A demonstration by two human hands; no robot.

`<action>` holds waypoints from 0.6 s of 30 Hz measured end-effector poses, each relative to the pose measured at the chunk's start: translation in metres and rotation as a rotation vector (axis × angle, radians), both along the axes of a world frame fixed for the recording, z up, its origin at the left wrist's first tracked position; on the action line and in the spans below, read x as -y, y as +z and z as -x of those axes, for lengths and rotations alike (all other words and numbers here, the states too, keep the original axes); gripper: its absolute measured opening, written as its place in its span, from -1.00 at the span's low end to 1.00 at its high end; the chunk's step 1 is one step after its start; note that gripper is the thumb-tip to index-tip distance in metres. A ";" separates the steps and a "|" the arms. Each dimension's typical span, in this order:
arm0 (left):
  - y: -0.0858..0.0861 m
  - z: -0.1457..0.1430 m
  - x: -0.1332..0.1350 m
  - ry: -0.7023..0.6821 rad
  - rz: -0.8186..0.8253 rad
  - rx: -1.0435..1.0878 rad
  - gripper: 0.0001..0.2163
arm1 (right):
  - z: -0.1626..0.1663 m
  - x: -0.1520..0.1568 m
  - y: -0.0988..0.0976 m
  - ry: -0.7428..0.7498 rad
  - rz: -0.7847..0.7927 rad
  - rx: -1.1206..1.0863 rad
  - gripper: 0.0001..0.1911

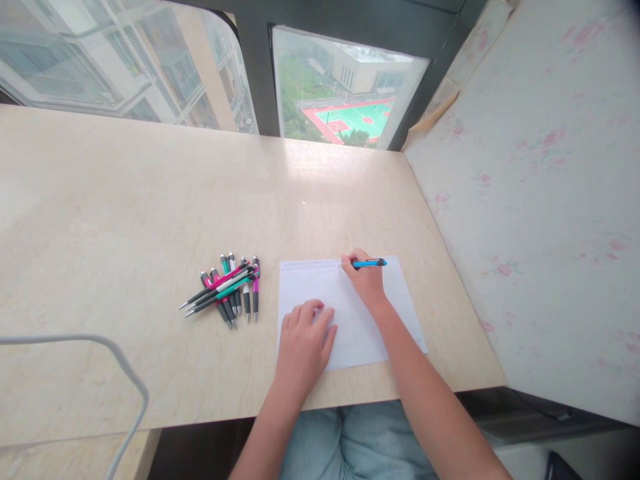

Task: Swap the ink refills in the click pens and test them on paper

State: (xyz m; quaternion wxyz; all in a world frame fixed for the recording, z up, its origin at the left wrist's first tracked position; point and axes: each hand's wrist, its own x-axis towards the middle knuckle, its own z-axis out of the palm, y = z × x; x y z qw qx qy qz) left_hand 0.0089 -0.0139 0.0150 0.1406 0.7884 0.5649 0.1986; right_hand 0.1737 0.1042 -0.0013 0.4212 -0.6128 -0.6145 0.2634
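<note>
A white sheet of paper [350,333] lies on the table in front of me, with faint lines of handwriting along its top edge. My right hand [364,280] is closed around a blue pen [369,263], its lower end hidden by my fingers near the writing. Flat on the lower left part of the sheet rests my left hand [306,333], fingers spread and holding nothing. To the left of the paper is a loose pile of pens [230,290] in pink, green, white and purple with black grips, several crossing over one another.
A grey-white cable [120,357] curves over the table's left front. The pale marbled table [150,200] reaches back to a dark-framed window [265,73]. A wall with flowered paper [525,200] bounds the right side.
</note>
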 end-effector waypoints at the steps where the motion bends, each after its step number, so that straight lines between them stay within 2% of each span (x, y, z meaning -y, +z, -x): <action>1: 0.000 0.000 0.000 0.000 0.001 -0.001 -0.81 | 0.000 0.000 0.000 -0.002 0.001 0.000 -0.71; 18: 0.001 -0.001 0.000 0.001 0.009 -0.003 -0.81 | -0.001 0.000 0.000 -0.012 -0.008 -0.013 -0.71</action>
